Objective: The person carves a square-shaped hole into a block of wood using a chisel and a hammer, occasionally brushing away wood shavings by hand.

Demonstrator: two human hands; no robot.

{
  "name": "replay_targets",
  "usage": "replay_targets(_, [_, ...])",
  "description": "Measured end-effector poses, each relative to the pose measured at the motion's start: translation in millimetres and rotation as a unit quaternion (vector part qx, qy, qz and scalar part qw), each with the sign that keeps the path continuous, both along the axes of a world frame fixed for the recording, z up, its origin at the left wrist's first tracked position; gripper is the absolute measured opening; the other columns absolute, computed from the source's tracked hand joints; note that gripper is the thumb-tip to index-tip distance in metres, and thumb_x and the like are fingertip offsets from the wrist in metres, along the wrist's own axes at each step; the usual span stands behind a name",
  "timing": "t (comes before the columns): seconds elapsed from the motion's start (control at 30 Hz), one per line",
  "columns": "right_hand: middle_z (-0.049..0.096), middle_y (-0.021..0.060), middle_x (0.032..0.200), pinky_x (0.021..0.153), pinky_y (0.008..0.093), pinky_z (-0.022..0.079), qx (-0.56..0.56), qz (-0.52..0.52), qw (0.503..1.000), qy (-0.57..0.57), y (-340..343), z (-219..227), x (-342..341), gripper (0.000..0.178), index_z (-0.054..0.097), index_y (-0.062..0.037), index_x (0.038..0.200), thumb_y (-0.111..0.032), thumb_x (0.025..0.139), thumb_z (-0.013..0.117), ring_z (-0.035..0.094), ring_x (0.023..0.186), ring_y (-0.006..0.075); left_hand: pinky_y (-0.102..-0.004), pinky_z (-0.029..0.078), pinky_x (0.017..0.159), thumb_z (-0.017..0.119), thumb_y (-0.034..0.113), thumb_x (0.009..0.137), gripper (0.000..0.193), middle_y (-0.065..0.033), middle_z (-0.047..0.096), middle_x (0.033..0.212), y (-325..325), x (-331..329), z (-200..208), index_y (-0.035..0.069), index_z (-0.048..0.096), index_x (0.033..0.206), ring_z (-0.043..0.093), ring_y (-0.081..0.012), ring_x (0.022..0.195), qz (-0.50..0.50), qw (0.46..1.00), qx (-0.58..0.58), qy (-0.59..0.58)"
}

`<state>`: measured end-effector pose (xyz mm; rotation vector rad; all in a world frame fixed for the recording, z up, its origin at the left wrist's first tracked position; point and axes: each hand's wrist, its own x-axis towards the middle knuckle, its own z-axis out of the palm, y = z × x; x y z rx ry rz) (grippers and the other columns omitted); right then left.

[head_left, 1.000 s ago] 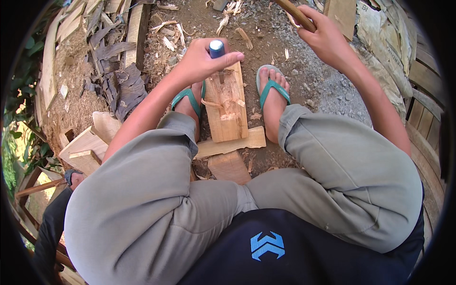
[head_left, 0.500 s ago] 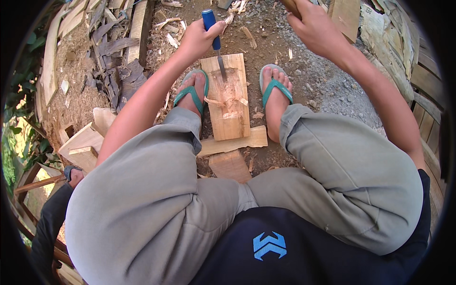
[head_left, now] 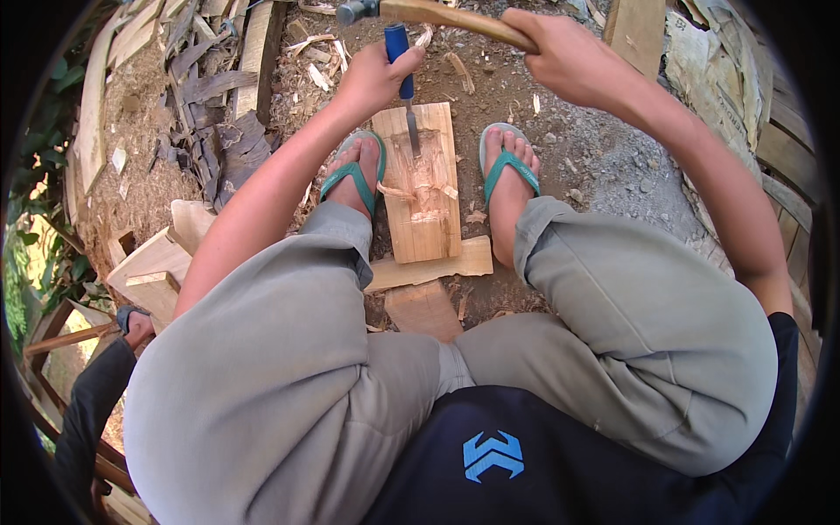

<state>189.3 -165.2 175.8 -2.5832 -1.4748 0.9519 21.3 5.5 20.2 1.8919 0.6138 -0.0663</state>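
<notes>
Between my feet lies a wooden block (head_left: 418,238) with a rough hollow cut into its top and curled shavings in it. My left hand (head_left: 374,77) is wrapped round the blue handle of a chisel (head_left: 408,105), whose blade tip rests in the hollow. My right hand (head_left: 564,54) grips the wooden handle of a hammer (head_left: 446,17). The hammer's metal head hangs just above and left of the chisel's butt, apart from it as far as I can tell.
The block's near end rests on a flat offcut (head_left: 468,259), with another wood piece (head_left: 423,308) nearer me. Bark strips (head_left: 241,149) and planks lie left; gravel (head_left: 626,188) and boards lie right. Another person's leg (head_left: 92,402) shows at lower left.
The hammer has come down and left into view, its head now near the chisel's butt. My left hand and the chisel have shifted slightly right.
</notes>
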Motion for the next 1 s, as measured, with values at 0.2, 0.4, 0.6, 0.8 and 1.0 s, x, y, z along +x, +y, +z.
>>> replay_targets(0.2, [0.063,0.0238,0.088,0.074,0.0488,0.048,0.11,-0.057,0.991,-0.049,-8.5,-8.4,4.4,0.02,0.056,-0.0034,0.108,-0.002,0.089,0.048,0.064,0.083,0.0406,-0.0358,0.049,0.062,0.06,0.046,0.095,0.049,-0.0096,0.064,0.068,-0.4,-3.3,-6.0,-0.001,0.065,0.082,0.063,-0.0186,0.064,0.0,0.999,-0.031,-0.011])
replay_targets(0.4, [0.065,0.026,0.087,0.073,0.0477,0.05,0.06,-0.06,0.996,-0.011,8.5,1.3,27.6,0.021,0.057,0.0001,0.104,-0.003,0.084,0.051,0.064,0.083,0.0433,-0.0361,0.05,0.061,0.059,0.046,0.095,0.049,-0.0089,0.063,0.067,-1.8,-7.0,-7.9,-0.001,0.063,0.08,0.061,-0.0184,0.063,-0.015,0.999,-0.035,-0.016])
replay_targets(0.6, [0.066,0.0261,0.091,0.081,0.0484,0.049,-0.071,0.01,0.997,0.031,13.3,13.0,22.4,0.024,0.063,-0.002,0.102,-0.004,0.082,0.051,0.065,0.095,0.041,-0.0352,0.049,0.06,0.06,0.046,0.094,0.049,-0.0076,0.063,0.069,-0.7,-0.5,-6.0,-0.001,0.064,0.081,0.059,-0.0154,0.063,-0.033,0.998,-0.038,-0.037])
replay_targets(0.8, [0.062,0.0237,0.084,0.071,0.0459,0.048,0.014,-0.029,0.999,-0.039,-8.9,-38.4,41.3,0.016,0.054,0.0001,0.1,-0.002,0.085,0.051,0.063,0.079,0.0407,-0.0357,0.048,0.059,0.06,0.046,0.093,0.05,-0.0084,0.06,0.064,0.0,-0.2,-17.6,-0.001,0.063,0.077,0.059,-0.0168,0.061,-0.034,0.998,-0.052,-0.032])
replay_targets(1.0, [0.06,0.024,0.081,0.07,0.0464,0.047,0.044,-0.026,0.999,-0.012,-9.2,-15.3,25.9,0.016,0.053,0.0005,0.101,-0.003,0.086,0.051,0.061,0.076,0.0403,-0.0371,0.048,0.058,0.061,0.046,0.092,0.05,-0.0107,0.061,0.061,-3.2,-3.0,-6.3,-0.001,0.063,0.073,0.06,-0.0194,0.057,-0.011,0.999,-0.047,-0.016])
